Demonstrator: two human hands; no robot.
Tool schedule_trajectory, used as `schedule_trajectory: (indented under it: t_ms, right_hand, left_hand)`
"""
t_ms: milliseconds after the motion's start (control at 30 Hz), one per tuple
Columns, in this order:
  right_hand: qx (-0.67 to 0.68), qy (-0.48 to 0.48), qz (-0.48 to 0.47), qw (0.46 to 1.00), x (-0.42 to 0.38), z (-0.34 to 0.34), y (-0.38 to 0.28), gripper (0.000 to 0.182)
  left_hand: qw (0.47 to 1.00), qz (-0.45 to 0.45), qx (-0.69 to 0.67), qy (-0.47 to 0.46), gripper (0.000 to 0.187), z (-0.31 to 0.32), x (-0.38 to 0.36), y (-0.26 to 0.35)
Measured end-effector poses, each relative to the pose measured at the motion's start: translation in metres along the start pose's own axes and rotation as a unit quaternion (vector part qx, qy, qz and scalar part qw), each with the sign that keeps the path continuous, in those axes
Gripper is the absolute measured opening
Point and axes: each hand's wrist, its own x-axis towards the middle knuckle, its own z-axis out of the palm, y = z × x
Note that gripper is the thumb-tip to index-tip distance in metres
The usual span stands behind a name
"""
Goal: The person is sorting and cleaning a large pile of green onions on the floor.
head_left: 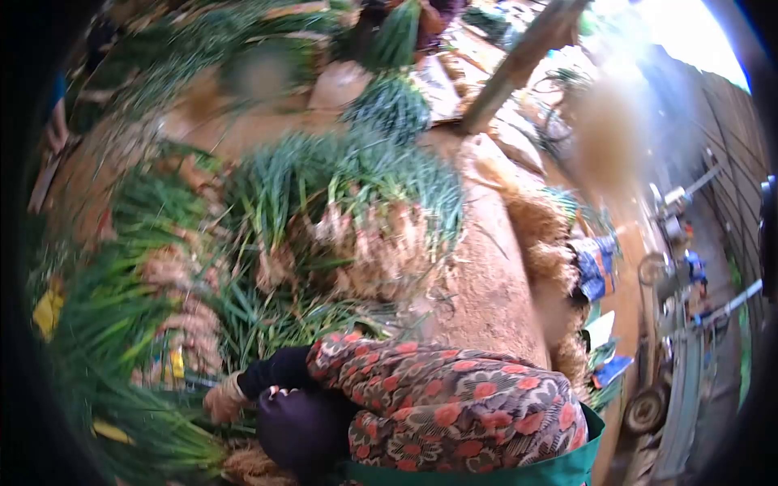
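Neither of my hands can be made out in this tilted, blurred view. Below me, a person in a flowered garment and a dark purple head covering bends forward. That person's hand, at the end of a dark sleeve, reaches among green onions at the left; blur hides whether its fingers hold anything. Bunches of green onions lie in the middle, their pale, rooty ends toward the lower side. Loose green leaves are strewn between the bunches.
A wooden post slants at the top. Sacks and brown fibrous bundles line the right. Behind them are a wheel and a road. Another person stands at the top beside green onions; someone's hand shows far left.
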Motion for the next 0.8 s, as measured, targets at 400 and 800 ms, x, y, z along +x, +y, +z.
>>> schedule_trajectory:
  t_ms: [400, 800]
  right_hand:
    - [-0.005, -0.135, 0.238, 0.962, 0.007, -0.09, -0.08, 0.016]
    - [0.004, -0.097, 0.292, 0.952, -0.069, -0.162, -0.111, 0.029]
  left_hand:
    - [0.998, -0.035, 0.046, 0.016, 0.064, 0.018, 0.021, -0.025]
    - [0.998, 0.047, -0.019, 0.045, 0.062, 0.027, -0.048, 0.01]
